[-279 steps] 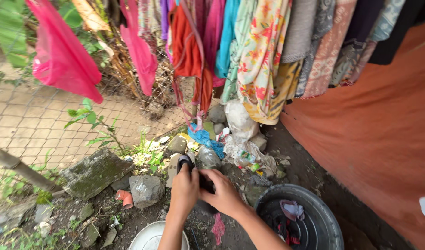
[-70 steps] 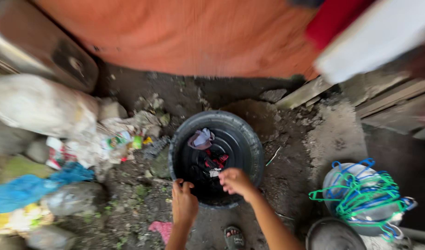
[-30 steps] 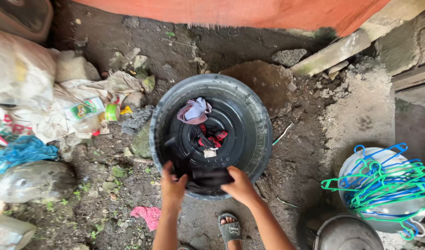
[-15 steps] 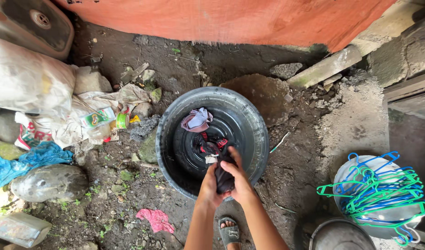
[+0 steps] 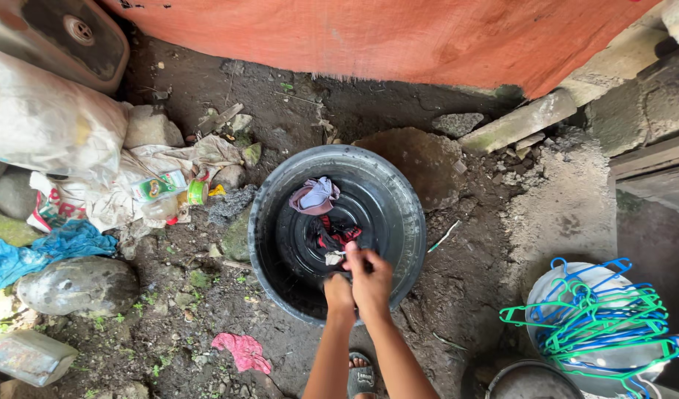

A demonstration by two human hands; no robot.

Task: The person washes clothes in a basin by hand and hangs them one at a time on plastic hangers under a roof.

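A black round basin (image 5: 264,222) stands on the dirt ground. Inside it lie a pink-and-white cloth (image 5: 315,196) and a black-and-red garment (image 5: 336,235). My left hand (image 5: 339,290) and my right hand (image 5: 371,277) are pressed together over the basin's near rim. Both are closed tight on a small dark cloth, which is almost wholly hidden between the fingers. My foot in a grey sandal (image 5: 360,377) shows just below my arms.
A white bucket piled with green and blue hangers (image 5: 592,318) stands at the right, with a metal pot (image 5: 528,380) beside it. A pink rag (image 5: 240,351), a large stone (image 5: 77,284), sacks and litter (image 5: 59,148) lie at the left. An orange tarp (image 5: 398,37) hangs behind.
My hands have closed tighter together on the dark cloth and bunched it up, so it barely shows now. Earlier they lifted it spread out from the basin.
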